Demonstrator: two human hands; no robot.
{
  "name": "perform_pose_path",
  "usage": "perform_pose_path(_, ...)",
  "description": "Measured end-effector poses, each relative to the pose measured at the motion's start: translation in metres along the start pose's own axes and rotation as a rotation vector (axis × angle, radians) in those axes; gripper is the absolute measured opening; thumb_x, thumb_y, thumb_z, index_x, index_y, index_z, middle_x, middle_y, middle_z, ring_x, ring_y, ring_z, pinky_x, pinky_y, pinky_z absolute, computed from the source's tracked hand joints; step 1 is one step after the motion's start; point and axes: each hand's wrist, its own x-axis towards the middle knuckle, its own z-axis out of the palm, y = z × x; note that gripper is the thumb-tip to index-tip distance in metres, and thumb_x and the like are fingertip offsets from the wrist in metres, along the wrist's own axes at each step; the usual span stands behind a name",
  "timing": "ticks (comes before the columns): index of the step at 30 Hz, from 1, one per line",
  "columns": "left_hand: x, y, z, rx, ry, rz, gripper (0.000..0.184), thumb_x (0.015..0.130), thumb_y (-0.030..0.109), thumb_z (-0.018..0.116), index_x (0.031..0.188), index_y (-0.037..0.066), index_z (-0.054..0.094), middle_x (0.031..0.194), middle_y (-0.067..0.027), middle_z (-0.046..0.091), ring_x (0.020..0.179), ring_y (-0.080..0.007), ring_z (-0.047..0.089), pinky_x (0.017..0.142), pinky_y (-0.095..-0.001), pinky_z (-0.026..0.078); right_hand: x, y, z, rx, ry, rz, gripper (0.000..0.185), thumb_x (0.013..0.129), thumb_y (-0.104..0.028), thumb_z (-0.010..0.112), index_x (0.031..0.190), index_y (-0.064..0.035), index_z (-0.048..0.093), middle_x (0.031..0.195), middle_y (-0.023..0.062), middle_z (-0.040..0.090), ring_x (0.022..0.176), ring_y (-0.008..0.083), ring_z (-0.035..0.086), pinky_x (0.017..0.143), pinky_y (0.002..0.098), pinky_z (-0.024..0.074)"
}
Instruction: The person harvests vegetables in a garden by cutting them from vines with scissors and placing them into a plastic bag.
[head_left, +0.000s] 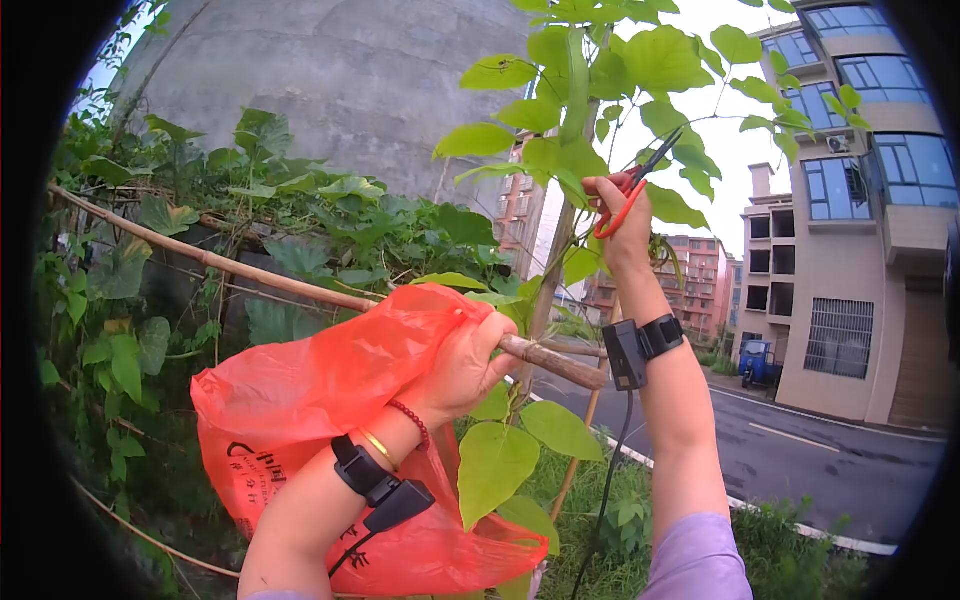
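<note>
My left hand (468,368) is closed around a wooden pole (555,362), with the gathered top of a red plastic bag (310,375) in the same grip. The bag hangs to the left and below the wrist, with dark printing on its side. Raised among the leaves, my right hand (622,222) is closed on scissors (640,180) with red handles. Their dark blades point up and right, and seem to be together. A long green bean pod (576,88) hangs above and left of that hand, apart from the blades. Leaves partly cover the vine stem behind the fingers.
An upright stake (553,265) carries the climbing vine. A long bamboo pole (215,260) slants across the left, before broad-leaved plants (300,190) and a grey wall (330,80). Beyond lie a road (800,455), buildings (830,250) and a blue vehicle (760,362). Cables hang from both wrist devices.
</note>
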Motion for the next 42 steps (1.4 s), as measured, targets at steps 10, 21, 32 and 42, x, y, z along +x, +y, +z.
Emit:
perform_pose_path(10, 0.003, -0.008, -0.005, -0.019, -0.008, 0.027, 0.016, 0.085, 0.017, 0.05, 0.093, 0.005, 0.044, 0.077, -0.009, 0.047, 0.073, -0.0237, 0.049, 0.067, -0.0318, 0.04, -0.094, -0.055, -0.045, -0.097, -0.032, 0.132, 0.009, 0.078, -0.013, 0.061, 0.08, -0.0056, 0.055, 0.07, 0.0035, 0.06, 0.065, 0.0101, 0.054, 0.063, 0.0229, 0.0407)
perform_pose_path(21, -0.011, -0.005, -0.025, 0.121, 0.132, -0.116, 0.047, 0.081, 0.017, 0.053, 0.122, 0.002, 0.035, 0.1, -0.0253, 0.051, 0.093, -0.0378, 0.05, 0.08, -0.0419, 0.04, -0.211, -0.15, -0.157, -0.377, 0.052, 0.522, 0.007, 0.083, -0.011, 0.054, 0.087, -0.0073, 0.049, 0.076, 0.002, 0.051, 0.072, 0.0111, 0.05, 0.066, 0.0233, 0.0383)
perform_pose_path(32, -0.125, 0.187, -0.084, 0.239, -0.089, -0.228, 0.034, 0.076, 0.013, 0.058, 0.106, 0.002, 0.046, 0.096, -0.0168, 0.054, 0.082, -0.0324, 0.055, 0.07, -0.0387, 0.044, -0.366, -0.163, -0.156, -0.272, 0.052, 0.801, 0.013, 0.082, -0.018, 0.055, 0.082, -0.0093, 0.046, 0.065, -0.0001, 0.047, 0.059, 0.0084, 0.044, 0.055, 0.0221, 0.0323)
perform_pose_path(42, -0.239, 0.575, -0.158, 0.577, -0.389, -0.593, 0.039, 0.066, 0.005, 0.064, 0.104, 0.003, 0.053, 0.099, -0.0141, 0.055, 0.103, -0.0333, 0.05, 0.09, -0.0421, 0.037, -0.7, -0.393, -0.192, 0.037, 0.21, 1.525, 0.013, 0.078, -0.013, 0.059, 0.079, -0.0083, 0.047, 0.061, 0.0033, 0.053, 0.052, 0.0125, 0.052, 0.047, 0.0228, 0.0405)
